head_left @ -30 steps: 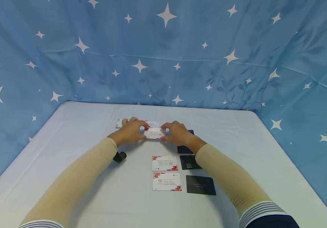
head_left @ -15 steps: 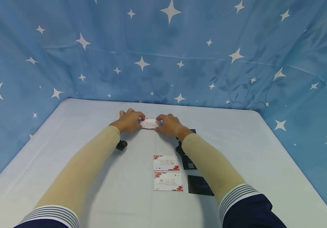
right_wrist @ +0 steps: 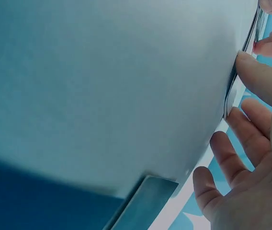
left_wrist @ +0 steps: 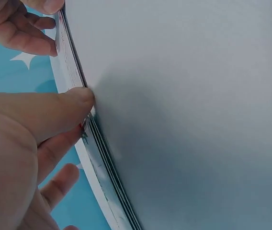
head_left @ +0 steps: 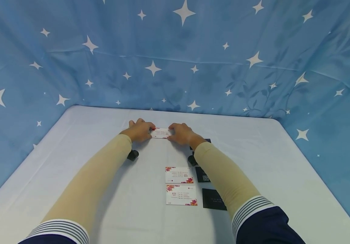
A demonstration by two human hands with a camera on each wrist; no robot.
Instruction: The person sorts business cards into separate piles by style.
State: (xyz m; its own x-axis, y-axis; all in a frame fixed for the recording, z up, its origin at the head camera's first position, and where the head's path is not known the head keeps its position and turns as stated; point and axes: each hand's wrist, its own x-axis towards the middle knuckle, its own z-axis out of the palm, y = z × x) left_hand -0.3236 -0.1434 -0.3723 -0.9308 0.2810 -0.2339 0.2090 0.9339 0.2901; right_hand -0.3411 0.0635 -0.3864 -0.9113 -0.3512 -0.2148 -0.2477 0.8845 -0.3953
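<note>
A white business card (head_left: 160,133) with red floral corners lies between the two hands near the far end of the table. The left hand (head_left: 139,130) pinches its left end between thumb and fingers, and the right hand (head_left: 182,134) pinches its right end. From the left wrist view, the left thumb (left_wrist: 81,96) presses the near long edge, where a stack of cards (left_wrist: 109,177) with several thin layers runs on beneath the hand. In the right wrist view, the right thumb (right_wrist: 251,69) sits on the near edge, its fingers at the far side.
Two white floral cards (head_left: 179,175) lie one below the other in the middle of the white table (head_left: 126,203). Dark cards (head_left: 214,199) form a column to their right, partly under the right sleeve (head_left: 223,173). A blue star-patterned curtain (head_left: 117,61) hangs behind.
Both hands have carried the floral card away from the body and slightly left, onto the spot where white cards showed a second ago. Over the last half second they have barely moved.
</note>
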